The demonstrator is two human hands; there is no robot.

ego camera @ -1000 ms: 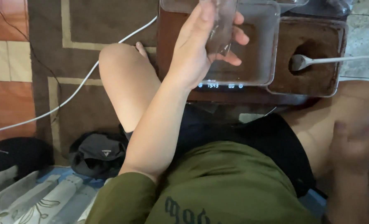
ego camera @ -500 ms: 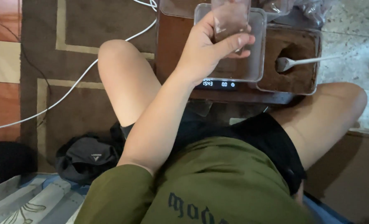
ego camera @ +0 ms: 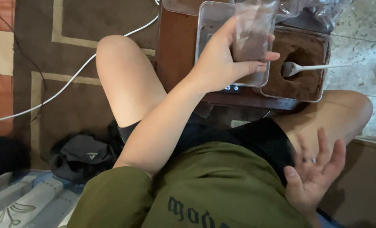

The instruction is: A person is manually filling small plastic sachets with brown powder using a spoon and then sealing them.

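left hand [ego camera: 222, 63] pinches a soft, floppy clear bag of brown powder [ego camera: 252, 31] low down, probably light; right hand [ego camera: 314, 175] open, empty

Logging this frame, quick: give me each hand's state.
Left hand: closed around a clear bag of brown powder.
Right hand: open, fingers spread, holding nothing.

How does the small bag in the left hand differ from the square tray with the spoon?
The bag is held upright in the air by the left hand; the tray rests flat. The bag is narrow and flexible; the tray is wide and rigid, with a spoon in it. Both hold brown powder.
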